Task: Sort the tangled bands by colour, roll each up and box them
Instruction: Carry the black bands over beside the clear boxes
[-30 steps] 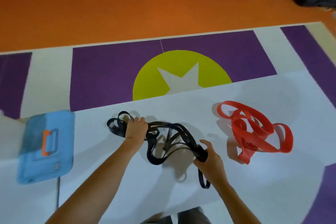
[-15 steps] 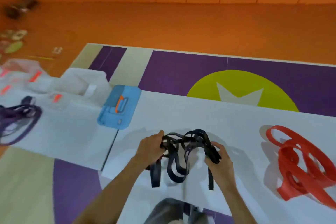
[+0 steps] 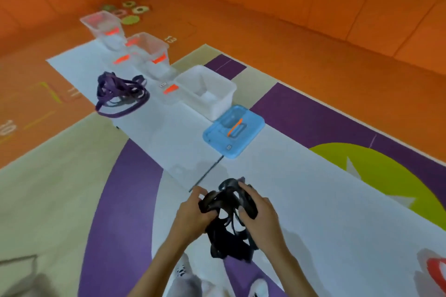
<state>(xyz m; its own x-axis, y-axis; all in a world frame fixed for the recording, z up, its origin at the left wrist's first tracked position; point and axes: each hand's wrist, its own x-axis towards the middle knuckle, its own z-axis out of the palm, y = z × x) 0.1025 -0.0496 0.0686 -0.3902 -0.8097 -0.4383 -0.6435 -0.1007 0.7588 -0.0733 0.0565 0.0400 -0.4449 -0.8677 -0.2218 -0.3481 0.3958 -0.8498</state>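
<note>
Both hands hold the black bands [image 3: 229,243] low in the view, at about 6 o'clock. The left hand [image 3: 193,214] has its fingers curled round the left side of the bunch. The right hand [image 3: 261,220] grips the right side, with its fingers wrapped over the top. The bunch is squashed into a ball between them, and some loops hang down under the hands. The colours look sorted into piles. The purple bands [image 3: 120,94] lie in a heap on the white sheet [image 3: 169,147] at about 10 o'clock, and a bit of the red band [image 3: 436,270] peeks in at 4 o'clock. So I think the step now is rolling up the black ones. The view is blurry, so I cannot tell if the ball is a neat roll or just a scrunch. The boxes wait far up the sheet. The white box [image 3: 217,106] is open at about 12 o'clock, just past the blue lid [image 3: 233,131], and two clear boxes [image 3: 149,53] sit beyond it at 11 o'clock. Next, the hands need to tuck in the hanging loops so that nothing trails. Then they need to keep a tight hold while the ball goes up the sheet and into an open box.
</note>
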